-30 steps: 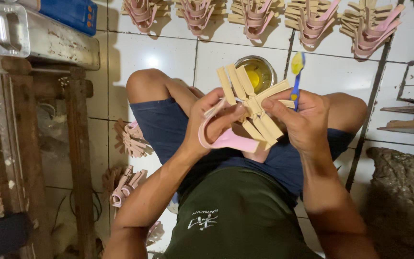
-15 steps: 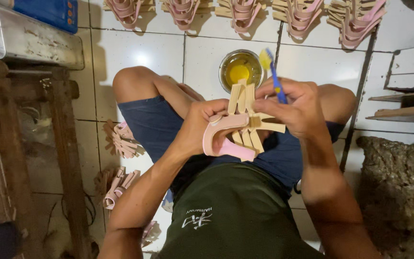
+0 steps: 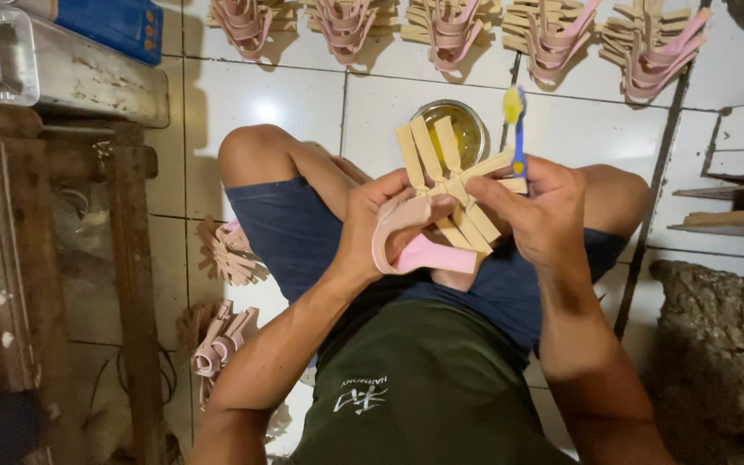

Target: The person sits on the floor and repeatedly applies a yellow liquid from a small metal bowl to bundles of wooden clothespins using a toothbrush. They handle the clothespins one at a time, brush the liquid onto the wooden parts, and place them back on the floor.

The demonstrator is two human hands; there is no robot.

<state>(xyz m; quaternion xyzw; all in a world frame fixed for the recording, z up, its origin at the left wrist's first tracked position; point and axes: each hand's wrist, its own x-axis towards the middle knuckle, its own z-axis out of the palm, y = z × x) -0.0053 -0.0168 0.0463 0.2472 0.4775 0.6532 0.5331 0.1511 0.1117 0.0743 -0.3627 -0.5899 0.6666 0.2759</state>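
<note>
Down on the left, loose pink strap pieces [image 3: 227, 250] lie on the white tiled floor [image 3: 260, 95] beside the sitter's knee. The left hand [image 3: 376, 220] is curled tight around a pink strap bundle [image 3: 424, 250] with tan strips fanning upward, held above the lap. Just behind it a tin of yellow glue [image 3: 458, 129] stands on the floor. The right hand [image 3: 540, 215] pinches the strips, with a blue brush [image 3: 518, 138] clasped upright, its tip yellow.
</note>
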